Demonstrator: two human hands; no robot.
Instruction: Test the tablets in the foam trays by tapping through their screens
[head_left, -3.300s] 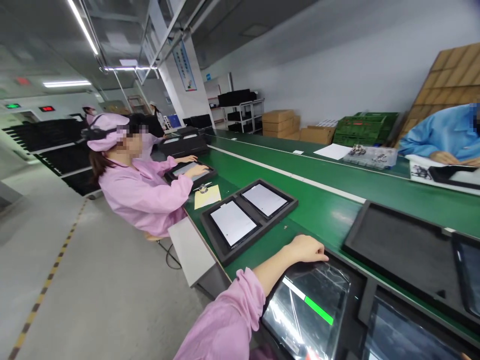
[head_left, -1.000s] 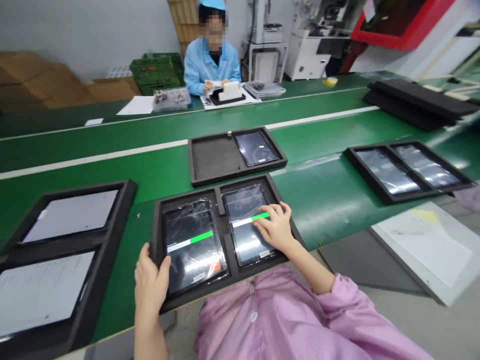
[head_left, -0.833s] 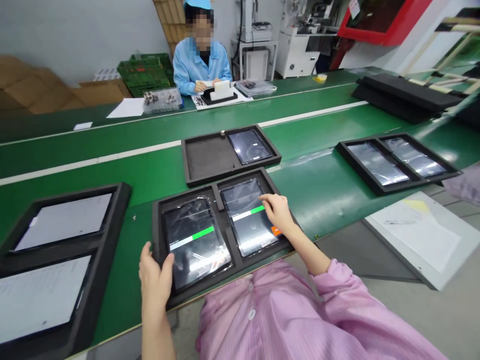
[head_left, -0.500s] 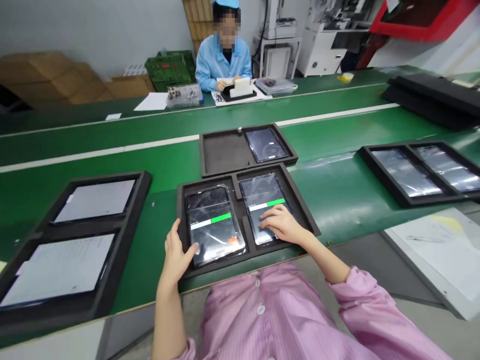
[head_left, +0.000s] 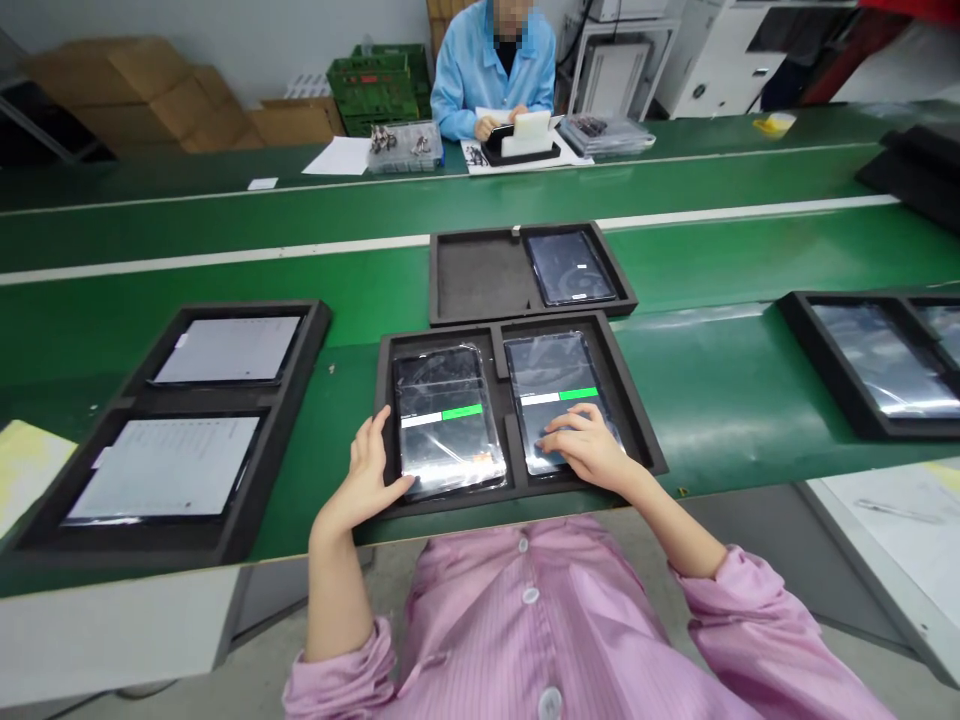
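Observation:
Directly before me a black foam tray [head_left: 512,440] holds two tablets side by side. The left tablet [head_left: 444,385] and the right tablet [head_left: 551,360] both show a white and green bar on a dark screen. My left hand [head_left: 364,478] rests at the tray's left edge, fingers spread, its thumb over the left tablet's lower corner. Over the lower part of the right tablet lies my right hand [head_left: 589,447], fingers apart and fingertips at the screen. Neither hand holds anything.
Behind is a tray [head_left: 480,275] with one tablet at its right. Another tray [head_left: 277,440] with two light-screened tablets stands left, and one more [head_left: 832,400] right. Across the green bench [head_left: 337,280] sits a person in blue [head_left: 457,75] near a parts box [head_left: 405,147].
The camera view has shifted, so the trays sit differently in the picture. My hands stay at the same two tablets, the right fingers in nearly the same spot.

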